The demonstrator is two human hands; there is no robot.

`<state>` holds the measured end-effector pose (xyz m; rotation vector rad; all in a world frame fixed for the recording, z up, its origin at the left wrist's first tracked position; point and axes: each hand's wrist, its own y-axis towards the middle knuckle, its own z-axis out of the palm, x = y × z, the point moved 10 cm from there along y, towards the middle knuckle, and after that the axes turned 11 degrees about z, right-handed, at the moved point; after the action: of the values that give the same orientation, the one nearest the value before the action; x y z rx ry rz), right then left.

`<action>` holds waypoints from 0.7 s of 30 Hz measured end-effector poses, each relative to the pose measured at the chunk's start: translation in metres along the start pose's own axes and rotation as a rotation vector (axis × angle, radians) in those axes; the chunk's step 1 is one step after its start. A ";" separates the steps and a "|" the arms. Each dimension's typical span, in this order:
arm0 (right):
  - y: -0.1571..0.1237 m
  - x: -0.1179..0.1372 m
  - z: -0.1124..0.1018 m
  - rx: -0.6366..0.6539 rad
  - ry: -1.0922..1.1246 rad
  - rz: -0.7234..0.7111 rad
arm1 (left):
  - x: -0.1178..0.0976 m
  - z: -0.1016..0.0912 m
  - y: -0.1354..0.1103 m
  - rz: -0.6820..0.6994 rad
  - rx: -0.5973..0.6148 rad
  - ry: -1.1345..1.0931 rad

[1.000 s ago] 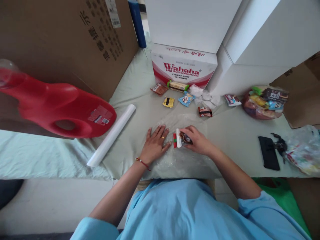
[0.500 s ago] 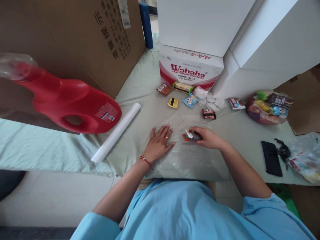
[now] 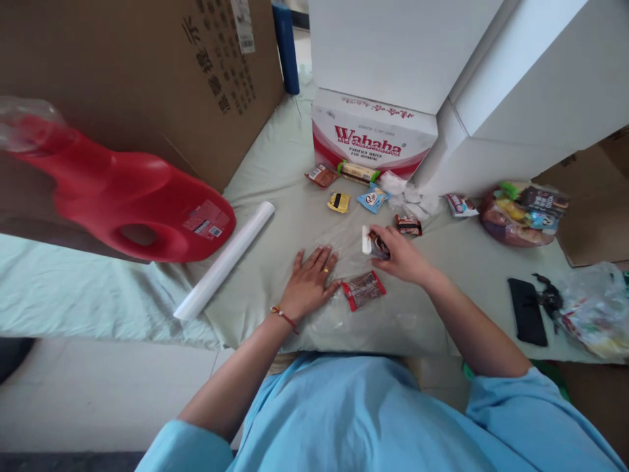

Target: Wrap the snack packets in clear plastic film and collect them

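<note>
My left hand (image 3: 310,282) lies flat with fingers spread on a clear plastic sheet (image 3: 373,314) on the pale green cloth. Just right of it on the sheet rests a red-and-brown snack packet (image 3: 363,290). My right hand (image 3: 400,257) hovers a little beyond that packet, fingers closed on a small brown snack with a white end (image 3: 372,242). Farther back lie several small snacks: a yellow one (image 3: 339,202), a blue one (image 3: 373,197), a red-brown one (image 3: 409,225).
A red jug (image 3: 122,203) lies at the left beside a white roll (image 3: 223,262). A Wahaha carton (image 3: 373,141) and white boxes (image 3: 491,98) stand behind. A bag of snacks (image 3: 523,210), a black case (image 3: 527,310) and a plastic bag (image 3: 597,308) are at the right.
The red-and-brown packet now lies on the plastic sheet. My right hand has moved back from it, holding another small snack. My left hand has stayed flat in place.
</note>
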<state>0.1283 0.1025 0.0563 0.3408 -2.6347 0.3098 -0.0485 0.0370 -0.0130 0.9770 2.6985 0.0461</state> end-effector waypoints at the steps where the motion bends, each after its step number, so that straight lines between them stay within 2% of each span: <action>1: -0.013 0.008 0.009 0.029 0.009 -0.079 | 0.000 0.000 0.000 -0.001 0.003 -0.003; 4: -0.048 0.022 0.045 0.177 -0.066 -0.266 | 0.001 0.000 0.000 -0.005 0.010 -0.004; 6: -0.060 0.024 0.065 0.240 -0.169 -0.329 | 0.001 0.001 0.000 -0.005 0.010 -0.001; 9: -0.061 0.025 0.073 0.268 -0.257 -0.357 | 0.001 0.002 0.000 -0.003 0.009 0.001; 16: -0.060 0.013 0.061 0.289 -0.303 -0.260 | 0.000 0.001 0.000 -0.012 -0.010 -0.003; 18: -0.059 0.007 0.047 0.268 -0.225 -0.217 | 0.000 0.001 0.000 -0.005 -0.010 -0.003; 21: -0.049 0.003 0.021 0.167 -0.094 -0.168 | 0.000 0.002 0.000 -0.003 -0.006 0.001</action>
<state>0.1311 0.0501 0.0476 0.6418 -2.6563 0.4687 -0.0482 0.0368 -0.0148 0.9719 2.6992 0.0545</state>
